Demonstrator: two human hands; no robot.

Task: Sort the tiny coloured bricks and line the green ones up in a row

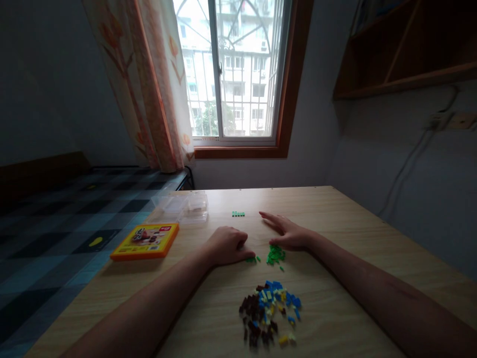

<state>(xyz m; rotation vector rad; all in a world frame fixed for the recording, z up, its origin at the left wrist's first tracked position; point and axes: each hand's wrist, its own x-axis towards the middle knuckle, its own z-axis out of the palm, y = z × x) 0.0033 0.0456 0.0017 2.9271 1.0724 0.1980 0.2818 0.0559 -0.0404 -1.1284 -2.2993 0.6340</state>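
Note:
My left hand (228, 245) rests on the table with its fingers curled. Its thumb side touches a few small green bricks (252, 259), and whether anything sits inside the fingers is hidden. To the right, my right hand (290, 233) lies with fingers stretched out and apart, its thumb at the edge of a pile of green bricks (276, 254). Beyond both hands stands a short row of green bricks (238, 214). Closer to me is a mixed heap of brown, blue, cream and yellow bricks (266, 308).
An orange-yellow box (149, 241) lies on the wooden table (335, 278) at the left, with clear plastic trays (186, 206) behind it. A bed with checked cover (93, 219) adjoins the left side. A window (238, 74) and a wall shelf (406, 79) are beyond.

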